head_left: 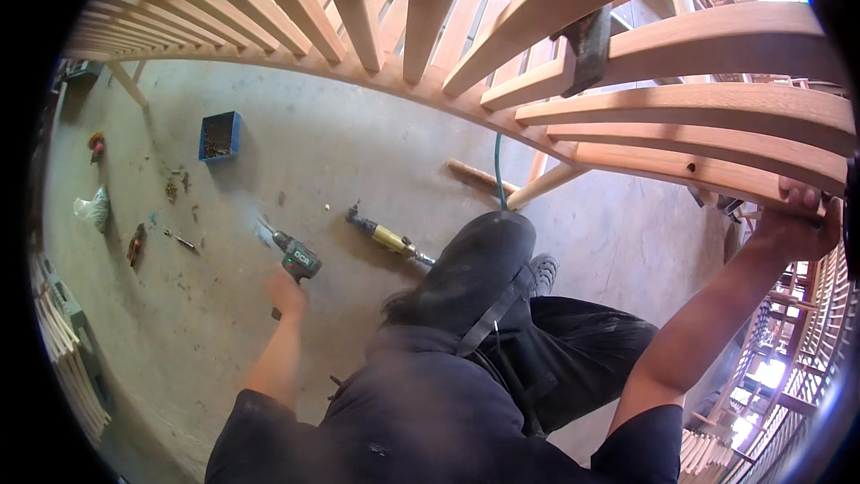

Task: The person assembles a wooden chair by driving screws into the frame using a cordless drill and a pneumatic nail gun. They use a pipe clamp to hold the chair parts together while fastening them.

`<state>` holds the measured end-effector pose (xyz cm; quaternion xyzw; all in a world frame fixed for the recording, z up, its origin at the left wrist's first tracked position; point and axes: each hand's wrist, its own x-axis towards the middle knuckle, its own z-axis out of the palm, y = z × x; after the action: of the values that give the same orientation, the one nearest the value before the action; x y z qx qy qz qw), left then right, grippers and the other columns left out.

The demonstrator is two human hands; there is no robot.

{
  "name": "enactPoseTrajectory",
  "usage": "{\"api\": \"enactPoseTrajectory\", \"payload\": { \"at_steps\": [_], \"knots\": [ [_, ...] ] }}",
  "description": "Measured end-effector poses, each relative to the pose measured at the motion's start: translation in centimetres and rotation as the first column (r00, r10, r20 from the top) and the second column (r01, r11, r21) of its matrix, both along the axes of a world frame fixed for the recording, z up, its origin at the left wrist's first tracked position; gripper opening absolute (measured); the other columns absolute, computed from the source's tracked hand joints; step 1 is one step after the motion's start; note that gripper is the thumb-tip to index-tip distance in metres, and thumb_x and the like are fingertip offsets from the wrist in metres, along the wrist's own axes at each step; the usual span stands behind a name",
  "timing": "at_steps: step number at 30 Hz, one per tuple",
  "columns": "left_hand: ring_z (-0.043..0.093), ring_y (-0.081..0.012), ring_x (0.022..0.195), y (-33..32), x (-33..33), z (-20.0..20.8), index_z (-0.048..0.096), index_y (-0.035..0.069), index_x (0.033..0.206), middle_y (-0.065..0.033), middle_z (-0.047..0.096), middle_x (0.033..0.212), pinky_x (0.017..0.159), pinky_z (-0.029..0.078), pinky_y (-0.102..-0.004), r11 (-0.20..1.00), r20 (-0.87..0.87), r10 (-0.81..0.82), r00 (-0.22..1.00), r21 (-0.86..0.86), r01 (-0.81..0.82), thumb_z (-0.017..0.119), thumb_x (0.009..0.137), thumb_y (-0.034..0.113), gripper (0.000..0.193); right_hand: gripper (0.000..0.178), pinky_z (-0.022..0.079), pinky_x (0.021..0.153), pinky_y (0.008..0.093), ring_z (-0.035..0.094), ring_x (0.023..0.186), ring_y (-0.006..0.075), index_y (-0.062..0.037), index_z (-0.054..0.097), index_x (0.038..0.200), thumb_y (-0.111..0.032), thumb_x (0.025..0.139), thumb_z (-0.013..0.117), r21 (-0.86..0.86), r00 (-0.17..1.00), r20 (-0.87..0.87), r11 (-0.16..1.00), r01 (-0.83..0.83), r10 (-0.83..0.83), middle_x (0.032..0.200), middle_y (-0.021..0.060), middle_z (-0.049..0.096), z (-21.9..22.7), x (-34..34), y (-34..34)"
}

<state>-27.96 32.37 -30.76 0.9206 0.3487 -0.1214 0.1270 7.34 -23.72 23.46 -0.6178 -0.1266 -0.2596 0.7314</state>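
My left hand (288, 291) is closed round the grip of a dark green and black cordless drill (300, 257), held over the floor with its nose pointing up and left. At the far right, my right hand (802, 231) wraps its fingers over the end of a wooden rail (658, 164). That rail belongs to a large slatted wooden furniture frame (358, 81) that arcs across the top of the view. One dark hole shows in the rail near my right hand. A metal clamp (589, 52) sits across the frame's slats.
On the concrete floor lie a brass-coloured air tool (383, 235), a screwdriver-like tool (180, 239), orange-handled pliers (136, 244) and a white plastic bag (93, 209). A blue box (236, 136) holds small hardware. My knee is close to a green hose (498, 170). More slatted frames stand right.
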Motion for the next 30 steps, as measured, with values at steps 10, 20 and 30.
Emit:
{"api": "enactPoseTrajectory", "payload": {
  "at_steps": [10, 20, 30],
  "knots": [
    [0.059, -0.0462, 0.118, -14.6, 13.1, -8.9, 0.050, -0.014, 0.133, -0.0317, 0.061, 0.126, 0.102, 0.046, -0.0461, 0.713, -0.104, 0.406, 0.908, -0.586, -0.385, 0.080, 0.078, 0.054, 0.092, 0.025, 0.047, 0.062, 0.0377, 0.051, 0.054, 0.0175, -0.0079, 0.058, 0.096, -0.031, 0.086, 0.060, -0.008, 0.974, -0.038, 0.975, 0.223, -0.224, 0.064, 0.0019, 0.052, -0.2, -0.7, 0.5],
    [0.070, -0.0278, 0.087, -18.7, 17.1, -15.0, 0.064, -0.009, 0.104, -0.0159, 0.070, 0.101, 0.078, 0.055, -0.0395, 0.198, -0.103, 0.854, 0.510, -0.842, -0.502, 0.076, 0.082, 0.018, 0.037, 0.020, 0.045, 0.048, 0.0347, 0.047, 0.043, 0.0123, -0.0195, 0.057, 0.081, -0.039, 0.079, 0.062, -0.015, 0.972, 0.028, 0.972, 0.234, -0.233, 0.055, -0.0053, 0.049, -1.3, 0.6, 4.8],
    [0.059, -0.0170, 0.099, -22.3, 21.0, -4.0, 0.060, 0.000, 0.118, -0.0044, 0.062, 0.105, 0.095, 0.044, -0.0320, -0.106, -0.067, 0.890, 0.451, -0.992, 0.062, 0.071, 0.088, 0.013, 0.034, 0.025, 0.044, 0.037, 0.0233, 0.041, 0.038, 0.0050, -0.0206, 0.050, 0.069, -0.039, 0.085, 0.056, -0.118, 0.934, 0.170, 0.935, 0.335, -0.313, 0.049, -0.0110, 0.036, -1.9, 0.1, 7.8]
  ]
}}
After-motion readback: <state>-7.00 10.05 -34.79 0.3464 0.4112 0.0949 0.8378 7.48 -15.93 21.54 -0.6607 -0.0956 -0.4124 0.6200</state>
